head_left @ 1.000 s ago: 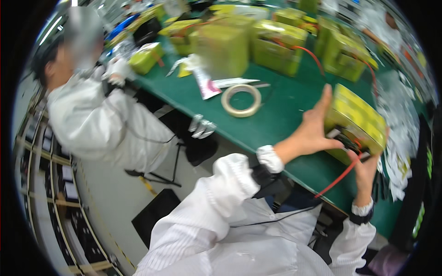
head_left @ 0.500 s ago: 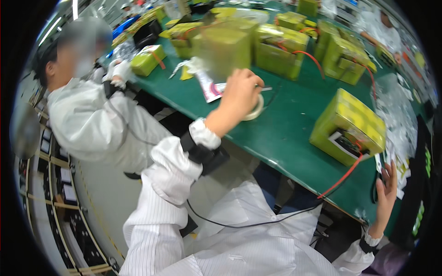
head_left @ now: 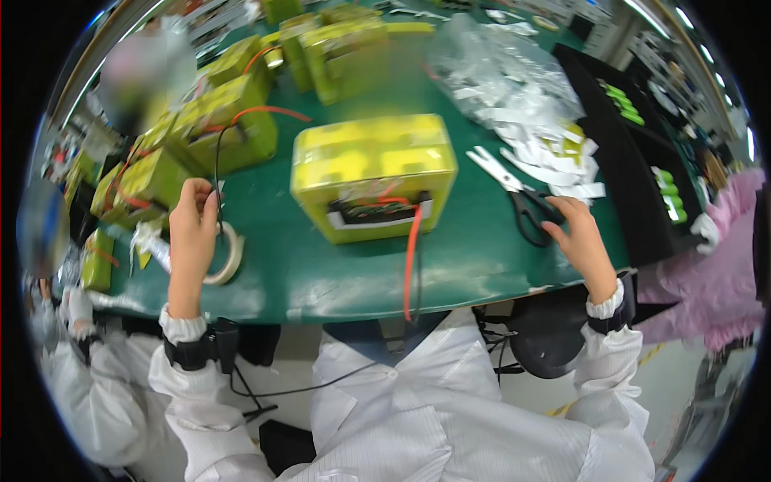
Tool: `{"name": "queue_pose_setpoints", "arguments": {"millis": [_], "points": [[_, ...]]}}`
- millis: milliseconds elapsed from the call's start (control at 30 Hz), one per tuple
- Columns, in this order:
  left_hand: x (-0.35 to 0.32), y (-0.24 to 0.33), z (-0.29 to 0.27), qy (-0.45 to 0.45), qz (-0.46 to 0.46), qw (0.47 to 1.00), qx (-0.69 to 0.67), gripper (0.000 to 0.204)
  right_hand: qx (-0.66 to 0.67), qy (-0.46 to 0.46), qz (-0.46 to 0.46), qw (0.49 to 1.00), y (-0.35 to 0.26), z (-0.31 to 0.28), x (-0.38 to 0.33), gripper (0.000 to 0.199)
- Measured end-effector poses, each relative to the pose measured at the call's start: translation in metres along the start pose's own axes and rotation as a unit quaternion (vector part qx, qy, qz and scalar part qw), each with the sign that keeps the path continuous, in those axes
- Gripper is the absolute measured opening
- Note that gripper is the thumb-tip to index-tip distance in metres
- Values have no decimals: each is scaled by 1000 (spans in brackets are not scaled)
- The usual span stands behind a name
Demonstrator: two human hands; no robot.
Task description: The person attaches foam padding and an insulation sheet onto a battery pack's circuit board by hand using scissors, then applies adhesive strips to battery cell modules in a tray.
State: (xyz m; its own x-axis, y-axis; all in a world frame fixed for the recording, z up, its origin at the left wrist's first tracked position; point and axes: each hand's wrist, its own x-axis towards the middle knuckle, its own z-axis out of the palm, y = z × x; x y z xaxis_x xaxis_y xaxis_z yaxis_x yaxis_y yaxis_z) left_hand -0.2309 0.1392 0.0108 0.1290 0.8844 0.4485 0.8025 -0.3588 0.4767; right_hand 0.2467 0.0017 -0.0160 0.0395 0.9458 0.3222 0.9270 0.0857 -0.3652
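A yellow-green block-shaped pack (head_left: 373, 181) stands in the middle of the green table (head_left: 482, 261). A red wire (head_left: 411, 257) runs from its front over the table edge. My left hand (head_left: 191, 237) lies on a roll of pale tape (head_left: 228, 255) flat on the table, fingers curled over its left side, beside a thin black wire (head_left: 217, 161). My right hand (head_left: 580, 241) reaches to the black-handled scissors (head_left: 522, 201), which lie flat; its fingertips touch the handles.
More yellow-green packs with red wires (head_left: 233, 120) crowd the back left. White paper scraps and clear film (head_left: 522, 104) are heaped at the back right. A black tray (head_left: 642, 161) edges the right side. A white-coated co-worker (head_left: 80, 377) is at left, a pink-coated person (head_left: 715, 273) at right.
My right hand has come up from below the table edge to the scissors. My left hand stays on the tape roll. The view has swung toward the pack.
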Motion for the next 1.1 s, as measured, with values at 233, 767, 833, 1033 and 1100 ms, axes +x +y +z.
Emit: {"name": "queue_pose_setpoints", "arguments": {"millis": [233, 767, 833, 1033, 1100], "points": [[-86, 35, -19, 50, -133, 951, -274, 23, 52, -196, 146, 968, 0, -3, 21, 66], [-131, 81, -13, -231, -307, 688, -616, 18, 407, -496, -15, 767, -164, 28, -62, 109], [-137, 85, -17, -222, -285, 698, -618, 18, 371, -471, -60, 798, -178, 38, -60, 108], [-146, 80, -20, -251, -286, 722, -578, 22, 376, -479, -99, 787, -192, 54, -56, 109], [-145, 78, -21, -269, -285, 726, -565, 19, 388, -479, -106, 780, -192, 58, -56, 110]]}}
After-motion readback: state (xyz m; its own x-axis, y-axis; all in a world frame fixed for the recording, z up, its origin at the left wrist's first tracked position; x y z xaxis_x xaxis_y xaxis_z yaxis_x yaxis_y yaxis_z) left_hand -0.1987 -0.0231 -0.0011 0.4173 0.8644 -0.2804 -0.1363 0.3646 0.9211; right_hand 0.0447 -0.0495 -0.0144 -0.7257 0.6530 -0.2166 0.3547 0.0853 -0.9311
